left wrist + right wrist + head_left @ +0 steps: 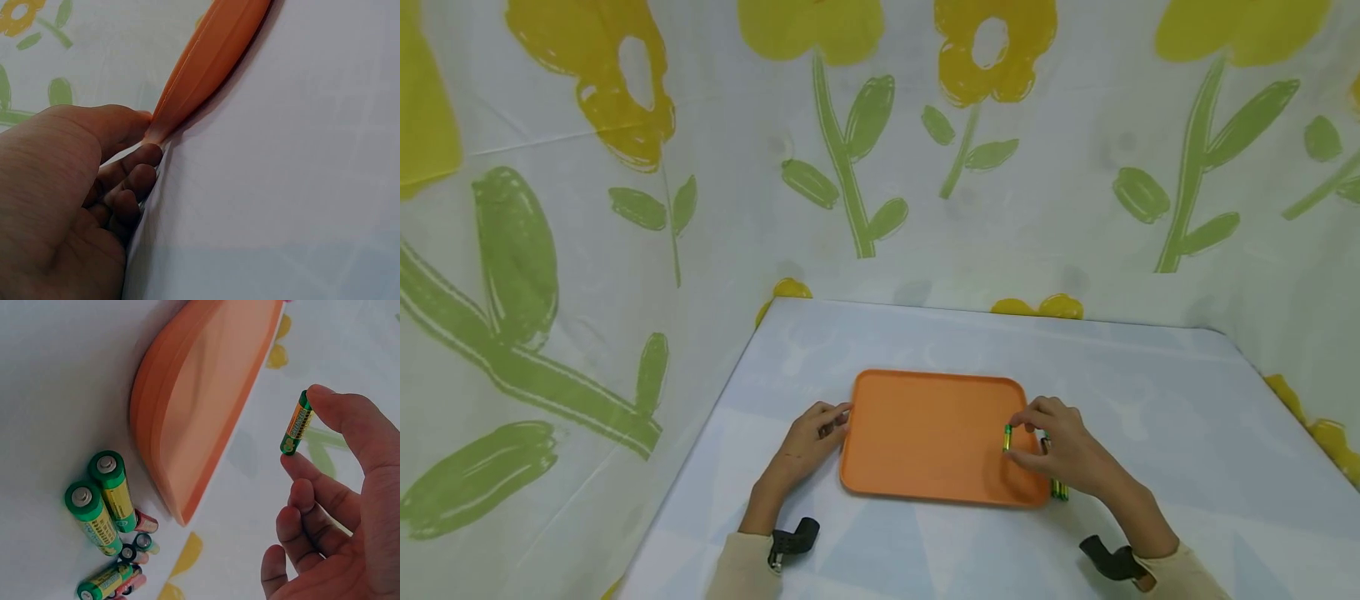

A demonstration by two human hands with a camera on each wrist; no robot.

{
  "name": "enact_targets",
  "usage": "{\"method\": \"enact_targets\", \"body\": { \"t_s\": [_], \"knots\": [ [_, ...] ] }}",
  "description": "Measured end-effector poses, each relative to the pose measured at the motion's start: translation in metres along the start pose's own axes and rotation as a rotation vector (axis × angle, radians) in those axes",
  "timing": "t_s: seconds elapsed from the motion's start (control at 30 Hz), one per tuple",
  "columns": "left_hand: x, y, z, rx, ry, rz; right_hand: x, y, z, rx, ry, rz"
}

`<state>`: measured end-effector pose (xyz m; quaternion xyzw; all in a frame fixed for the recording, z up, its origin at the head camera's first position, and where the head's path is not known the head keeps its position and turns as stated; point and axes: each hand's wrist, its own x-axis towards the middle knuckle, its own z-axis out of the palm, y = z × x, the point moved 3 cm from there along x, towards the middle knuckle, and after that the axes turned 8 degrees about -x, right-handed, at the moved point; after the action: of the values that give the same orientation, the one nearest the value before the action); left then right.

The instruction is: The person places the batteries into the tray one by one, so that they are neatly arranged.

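Note:
An orange tray [925, 442] lies on the table. My left hand [811, 435] is at its left edge; in the left wrist view the thumb and forefinger of that hand [81, 181] pinch the tray's rim [203, 69], the other fingers curled. Above the tray's right side, my right hand [1063, 446] holds a small green and yellow battery [1007, 438] by its ends between thumb and forefinger. The right wrist view shows this battery [296, 424] upright and slightly tilted, apart from the tray.
Beside the tray's right edge stand and lie several batteries: larger green and yellow ones [94, 519] and smaller ones, some reddish [147, 522]. In the head view my right hand partly hides this group [1060, 490]. A flower-patterned curtain [1000, 225] hangs behind the table [887, 333].

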<state>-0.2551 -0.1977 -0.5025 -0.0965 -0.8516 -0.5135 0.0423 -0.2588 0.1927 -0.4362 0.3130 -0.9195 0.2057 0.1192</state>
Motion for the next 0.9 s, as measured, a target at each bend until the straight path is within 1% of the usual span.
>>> {"method": "enact_targets", "body": {
  "t_s": [0.17,0.43,0.63,0.73,0.83,0.9],
  "knots": [
    [0.0,0.001,-0.001,-0.016,-0.004,0.015,0.003,-0.001,0.004,0.005,0.002,-0.01],
    [-0.001,0.002,-0.001,-0.015,-0.007,0.005,0.009,-0.003,0.013,0.009,0.007,-0.023],
    [-0.001,0.002,-0.001,-0.017,-0.01,-0.013,0.013,-0.007,0.018,0.036,0.037,-0.082],
    [-0.001,0.002,-0.001,-0.008,-0.013,0.009,0.016,-0.01,0.022,0.065,0.038,-0.098],
    [-0.001,0.003,-0.002,0.005,-0.016,0.024,0.021,-0.012,0.027,0.066,0.026,-0.108],
    [0.0,0.003,-0.002,0.005,-0.02,0.013,0.024,-0.013,0.03,0.062,0.022,-0.118]
  ]
}}
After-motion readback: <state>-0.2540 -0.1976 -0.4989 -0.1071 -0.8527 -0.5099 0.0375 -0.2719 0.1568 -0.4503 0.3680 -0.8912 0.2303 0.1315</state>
